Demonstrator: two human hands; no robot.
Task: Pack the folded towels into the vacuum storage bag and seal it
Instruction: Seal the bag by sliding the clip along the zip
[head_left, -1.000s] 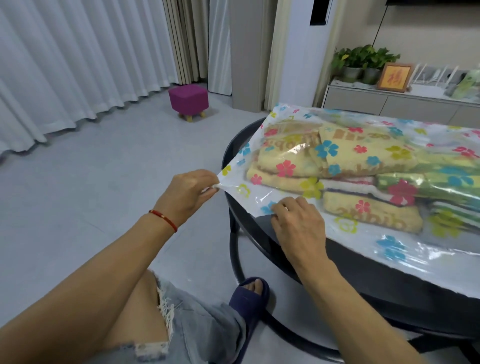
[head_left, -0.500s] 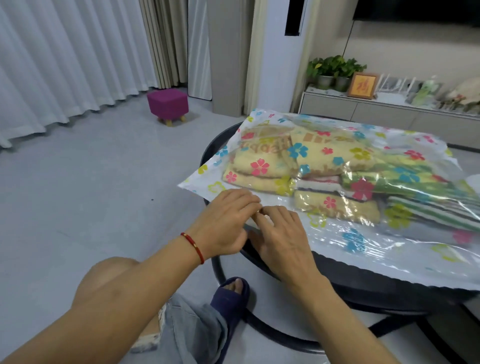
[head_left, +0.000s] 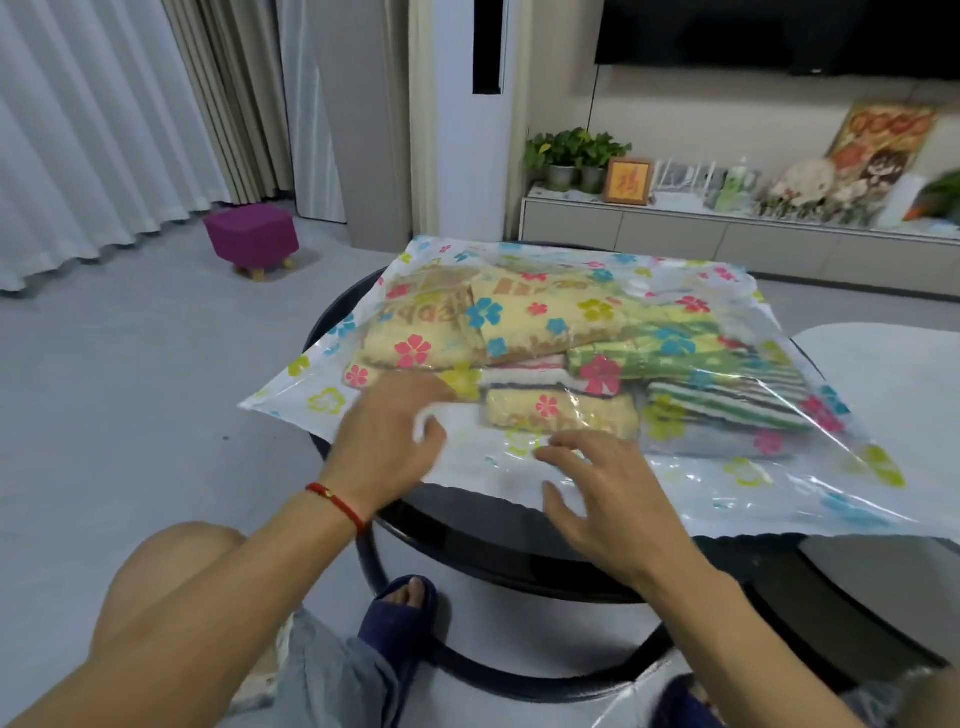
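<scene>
A clear vacuum storage bag (head_left: 779, 483) printed with coloured flowers lies flat on a round black table (head_left: 498, 540). Several folded towels (head_left: 540, 322), yellow and green-striped, fill its far part. My left hand (head_left: 389, 441), with a red cord on the wrist, rests on the bag's near strip with curled fingers; motion blur hides whether it pinches the plastic. My right hand (head_left: 597, 488) lies flat on the same strip just to the right, fingers spread, holding nothing.
A magenta stool (head_left: 252, 239) stands on the grey floor at the far left. A low cabinet (head_left: 675, 234) with plants and a framed picture runs along the back wall. A white tabletop (head_left: 893, 395) adjoins on the right. My knee and slippered foot are below.
My left hand let go of the bag's left corner and came in beside the right hand; both then slid to the right along the bag's near edge. The view tilted up.
</scene>
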